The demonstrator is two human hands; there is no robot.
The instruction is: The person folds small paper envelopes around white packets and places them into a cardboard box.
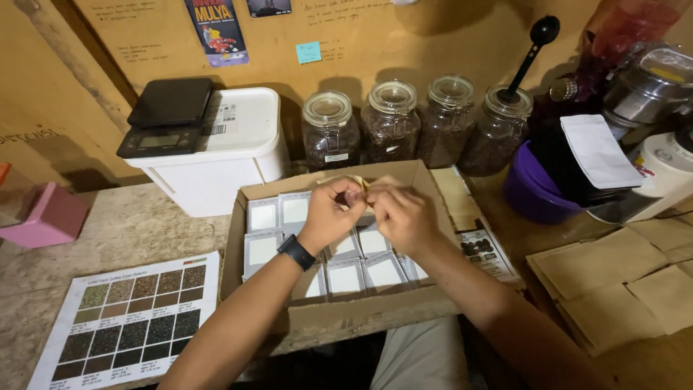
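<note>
Head view: white-labelled packets [345,278] fill cardboard box [339,315].

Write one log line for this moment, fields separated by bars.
left hand: pinches small tan packet | right hand: pinches same packet | below: cardboard box of white-labelled sachets

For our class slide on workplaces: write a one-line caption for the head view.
Both hands, left hand and right hand, pinch a small tan packet above a cardboard box.

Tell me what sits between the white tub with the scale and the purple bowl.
In the head view, four glass jars of dark beans stand in a row between the white tub and the purple bowl.
</note>
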